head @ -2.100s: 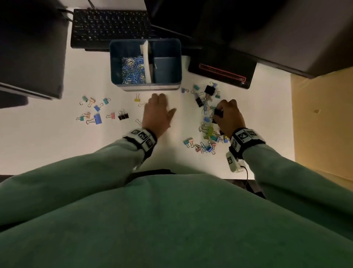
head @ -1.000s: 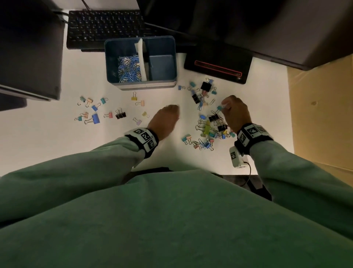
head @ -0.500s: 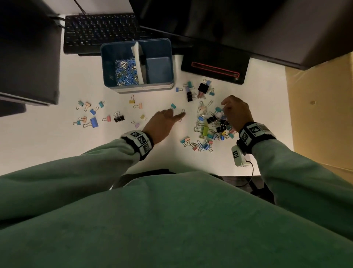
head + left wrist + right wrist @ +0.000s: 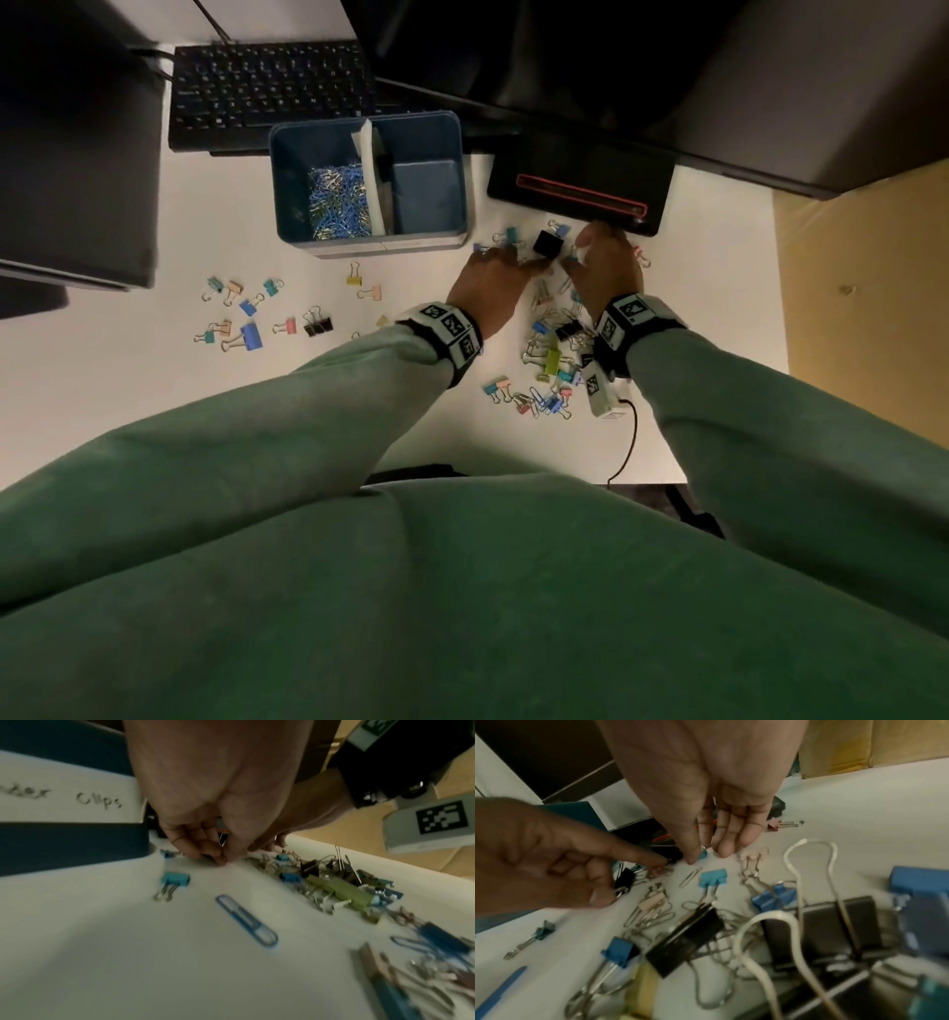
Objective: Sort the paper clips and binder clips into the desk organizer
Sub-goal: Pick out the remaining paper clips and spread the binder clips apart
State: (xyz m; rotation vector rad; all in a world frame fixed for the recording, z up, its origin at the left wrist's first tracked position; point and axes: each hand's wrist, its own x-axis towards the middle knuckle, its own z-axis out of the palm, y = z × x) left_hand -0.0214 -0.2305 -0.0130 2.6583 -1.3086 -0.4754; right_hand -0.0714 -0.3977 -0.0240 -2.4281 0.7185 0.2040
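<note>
The blue desk organizer [image 4: 369, 241] stands at the back of the white desk. Its left compartment holds paper clips [image 4: 336, 203]; the right one shows only its blue floor. Both hands meet just right of it, beside a large black binder clip [image 4: 545, 243]. My left hand [image 4: 513, 262] has curled fingers [image 4: 205, 850] closed on a small black binder clip [image 4: 625, 880], with the index finger pointing out. My right hand [image 4: 700, 850] pinches a small light-blue binder clip [image 4: 704, 854] between thumb and fingers. A pile of mixed clips [image 4: 552, 354] lies under my right wrist.
Several binder clips [image 4: 246, 318] lie scattered left of the organizer. A keyboard [image 4: 267, 87] sits behind it and a black device with a red stripe [image 4: 580, 180] just beyond my right hand. A loose blue paper clip [image 4: 246, 921] lies near my left wrist.
Both hands have moved away from me to the far end of the pile. The left hand came across from the middle of the desk and closed its fingers.
</note>
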